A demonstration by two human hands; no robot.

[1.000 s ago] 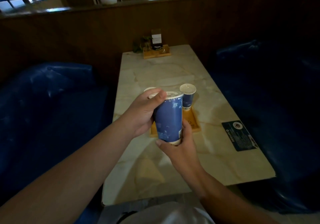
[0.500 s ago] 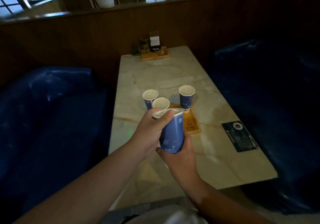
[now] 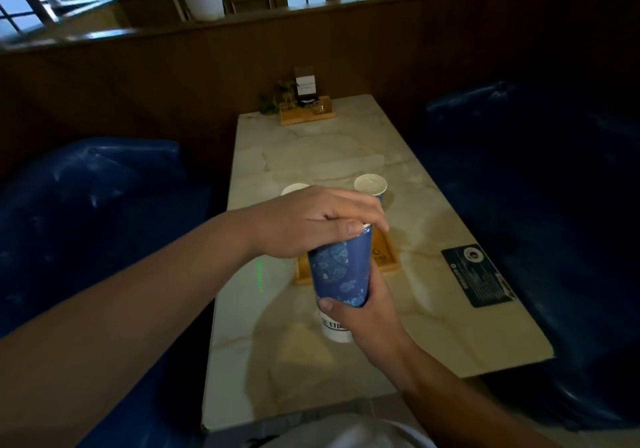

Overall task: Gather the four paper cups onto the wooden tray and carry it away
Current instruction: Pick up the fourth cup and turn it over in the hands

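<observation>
I hold a tall blue paper cup (image 3: 341, 271) tilted above the table's near half. My left hand (image 3: 311, 222) lies over its mouth, fingers and thumb curled on the rim. My right hand (image 3: 363, 312) grips its lower part from below. A white printed band (image 3: 334, 330) shows under my right thumb; whether it belongs to a second nested cup I cannot tell. Behind my hands lies the wooden tray (image 3: 386, 257). One blue cup (image 3: 370, 184) stands at its far right, and another cup's white rim (image 3: 294, 188) peeks over my left hand.
The marble table (image 3: 311, 150) runs away from me between two blue padded benches (image 3: 104, 205). A wooden holder with a card and small plant (image 3: 306, 110) stands at the far end. A dark sticker (image 3: 478, 274) lies flat near the right edge.
My left hand has shifted from the cup's side onto its mouth. The held cup has tilted and now hides the middle cup on the tray.
</observation>
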